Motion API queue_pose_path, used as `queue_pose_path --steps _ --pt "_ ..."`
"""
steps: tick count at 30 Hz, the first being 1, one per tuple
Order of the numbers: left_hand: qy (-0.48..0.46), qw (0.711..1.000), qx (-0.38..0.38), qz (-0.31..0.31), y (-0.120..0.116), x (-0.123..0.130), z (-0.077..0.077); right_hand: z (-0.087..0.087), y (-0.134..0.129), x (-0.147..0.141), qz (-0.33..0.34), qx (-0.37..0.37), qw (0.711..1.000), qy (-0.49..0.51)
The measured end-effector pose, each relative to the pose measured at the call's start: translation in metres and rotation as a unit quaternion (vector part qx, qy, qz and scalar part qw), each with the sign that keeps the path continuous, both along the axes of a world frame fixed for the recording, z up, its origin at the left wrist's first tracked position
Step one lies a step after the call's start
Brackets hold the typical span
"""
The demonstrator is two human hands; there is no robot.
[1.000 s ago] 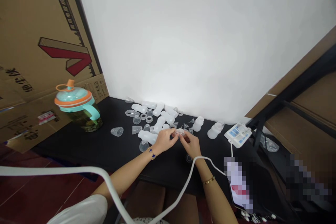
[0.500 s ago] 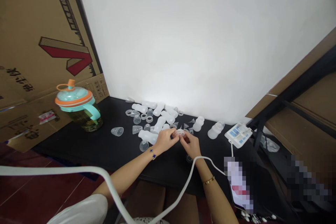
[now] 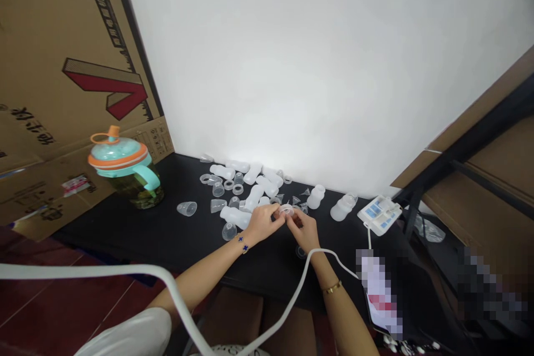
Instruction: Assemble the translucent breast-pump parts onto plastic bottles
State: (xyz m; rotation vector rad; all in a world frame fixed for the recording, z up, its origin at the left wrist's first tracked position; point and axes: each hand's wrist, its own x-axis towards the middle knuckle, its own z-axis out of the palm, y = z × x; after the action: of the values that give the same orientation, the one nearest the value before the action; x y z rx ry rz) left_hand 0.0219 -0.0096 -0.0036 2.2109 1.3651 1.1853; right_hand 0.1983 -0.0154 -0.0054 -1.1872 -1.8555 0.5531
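Your left hand (image 3: pixel 262 223) and right hand (image 3: pixel 302 231) meet just above the black surface (image 3: pixel 125 233), with the fingers of both pinched in on a small clear ring-shaped piece (image 3: pixel 286 210) (it's so see-through that its exact shape is hard to make out). Both sets of fingers look nearly closed on its edges, holding it between them, clear of the surface.

Taking your hands as the clock's centre, a loose scatter of frosted bottles (image 3: pixel 252 174) and clear rings (image 3: pixel 237 189) spreads from about 10 to 1 o'clock against the white wall (image 3: pixel 312 67). One frosted bottle (image 3: pixel 235 217) lies near your left hand at 10 o'clock, and a clear cup (image 3: pixel 186 209) sits apart at 9. A white control unit (image 3: pixel 379 215) rests at 3 o'clock, and a lidded teal-and-orange tumbler (image 3: pixel 125 169) stands well off at 9.

As for progress, this one piece is all you have in hand. Everything else lies scattered, with no sorted rows or groups showing, so most of the parts remain loose on the surface.
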Motion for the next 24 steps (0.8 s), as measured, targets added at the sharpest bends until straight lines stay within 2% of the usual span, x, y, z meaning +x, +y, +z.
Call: queue_pose_path --steps 4,24 --pt "0.004 1.0 0.015 -0.008 0.0008 -0.0011 -0.0004 -0.0033 0.0024 0.0005 -0.015 -0.012 1.0 0.02" --pt "0.026 0.999 0.02 0.01 0.0031 0.0013 -0.007 -0.0023 -0.0002 -0.0021 -0.026 -0.011 1.0 -0.011"
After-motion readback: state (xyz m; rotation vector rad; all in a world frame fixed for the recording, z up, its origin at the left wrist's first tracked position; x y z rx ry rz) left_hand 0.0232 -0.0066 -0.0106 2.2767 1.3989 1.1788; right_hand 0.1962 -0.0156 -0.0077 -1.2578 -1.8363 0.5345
